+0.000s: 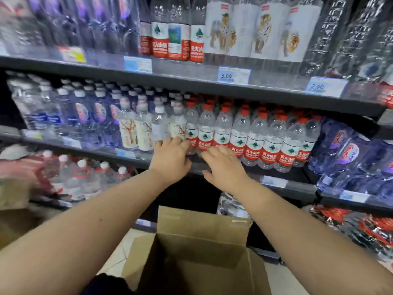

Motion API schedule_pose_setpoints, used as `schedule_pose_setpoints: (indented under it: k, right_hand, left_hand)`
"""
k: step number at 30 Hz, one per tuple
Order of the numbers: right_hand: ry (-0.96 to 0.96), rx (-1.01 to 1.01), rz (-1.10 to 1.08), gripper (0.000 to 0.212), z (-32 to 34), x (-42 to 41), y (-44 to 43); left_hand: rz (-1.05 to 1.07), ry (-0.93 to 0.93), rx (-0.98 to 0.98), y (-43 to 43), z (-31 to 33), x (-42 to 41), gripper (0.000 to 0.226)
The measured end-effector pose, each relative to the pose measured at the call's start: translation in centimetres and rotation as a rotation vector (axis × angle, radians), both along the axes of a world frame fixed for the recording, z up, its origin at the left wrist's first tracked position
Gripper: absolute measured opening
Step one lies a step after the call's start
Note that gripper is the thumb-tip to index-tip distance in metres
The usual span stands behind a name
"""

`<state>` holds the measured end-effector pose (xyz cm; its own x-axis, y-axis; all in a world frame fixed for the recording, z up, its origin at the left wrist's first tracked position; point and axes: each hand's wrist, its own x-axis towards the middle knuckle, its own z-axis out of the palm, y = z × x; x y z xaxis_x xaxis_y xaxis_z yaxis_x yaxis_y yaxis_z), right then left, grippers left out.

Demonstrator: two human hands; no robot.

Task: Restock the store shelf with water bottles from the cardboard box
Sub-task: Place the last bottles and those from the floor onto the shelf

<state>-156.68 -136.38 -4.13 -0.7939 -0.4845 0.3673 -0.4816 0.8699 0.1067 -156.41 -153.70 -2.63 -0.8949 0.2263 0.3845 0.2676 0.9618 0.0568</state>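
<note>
Reaching to the middle shelf (302,184), both hands meet the front row of red-capped water bottles (271,145). The left hand (170,159) bends its fingers against one bottle's base, grip unclear. The right hand (223,166) lays straight fingers on the next. The cardboard box (202,250) stands open below, between the forearms.

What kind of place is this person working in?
Most likely a shop's drinks aisle: dark metal shelves packed with red-capped clear plastic water bottles, and pale blue paper price tags along the shelf edges.
</note>
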Motion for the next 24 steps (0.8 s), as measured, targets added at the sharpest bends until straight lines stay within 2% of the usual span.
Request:
schedule_pose_setpoints:
  k: [7, 12, 16, 20, 24]
  right_hand:
    - [-0.122, 0.053, 0.224, 0.045, 0.9, 8.9, -17.9]
    - [-0.245, 0.131, 0.416, 0.047, -2.6, 16.6, -31.4]
    - [-0.325, 0.237, 0.557, 0.047, -7.4, 21.6, -40.0]
    - [-0.405, 0.307, 0.644, 0.036, -13.5, 24.8, -45.8]
    - [-0.508, 0.370, 0.694, 0.039, -20.0, 28.2, -49.2]
  left_hand:
    - [0.335, -0.041, -0.061, -18.5, -1.3, 13.7, 0.040]
    - [0.554, -0.187, 0.058, -29.6, -4.9, 23.5, 0.050]
    - [0.720, -0.272, 0.061, -36.5, -10.1, 30.1, 0.053]
    - [0.840, -0.374, 0.168, -41.0, -17.9, 36.1, 0.047]
    - [0.959, -0.523, 0.281, -42.4, -25.8, 41.4, 0.051]
